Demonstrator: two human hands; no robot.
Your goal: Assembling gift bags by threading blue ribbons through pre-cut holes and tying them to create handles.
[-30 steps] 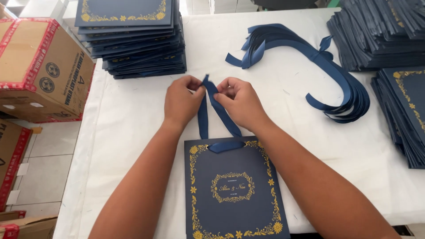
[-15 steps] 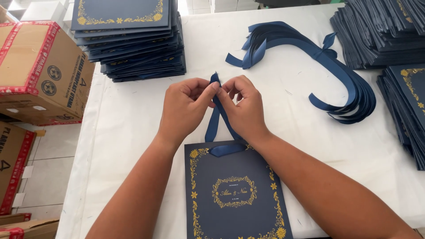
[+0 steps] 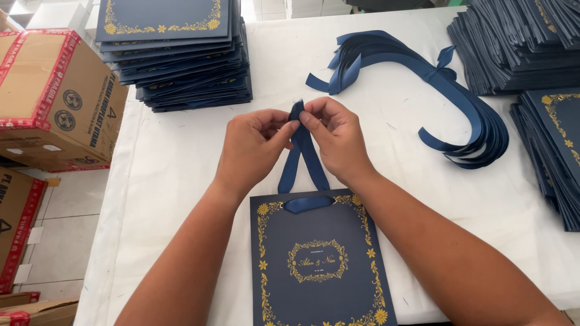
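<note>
The bag [image 3: 320,259] is flat, navy, with a gold floral border and a gold oval emblem, lying at the table's [image 3: 393,127] near edge. A navy ribbon [image 3: 302,160] runs through two holes near its top and rises in two strands to the hands. The left hand [image 3: 254,145] and right hand [image 3: 335,136] pinch the ribbon's ends together between thumbs and fingertips. The table is covered in white cloth. A bag stack [image 3: 175,54] sits at its far left corner, more stacks [image 3: 519,48] line the right edge, and loose ribbons [image 3: 441,96] lie between. Cardboard boxes [image 3: 51,96] stand on the tiled floor [image 3: 57,241] to the left.
</note>
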